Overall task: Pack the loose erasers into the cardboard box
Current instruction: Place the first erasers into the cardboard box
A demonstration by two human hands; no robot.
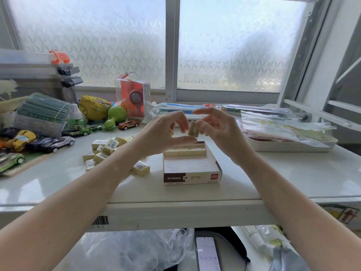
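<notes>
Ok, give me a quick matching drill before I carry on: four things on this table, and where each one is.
Things:
1. eraser pile
2. cardboard box
3. single eraser
4. toy cars

Places:
A. held between both hands
B. far left of the table
C. centre, near the front edge
D. just left of the box

Pairs: 1-D, 2-C, 3-A, 4-B

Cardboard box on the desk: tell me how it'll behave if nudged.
The cardboard box is probably light and would slide on the glossy desk, since only one row of erasers fills its far end. Low and flat, it looks unlikely to tip.
</notes>
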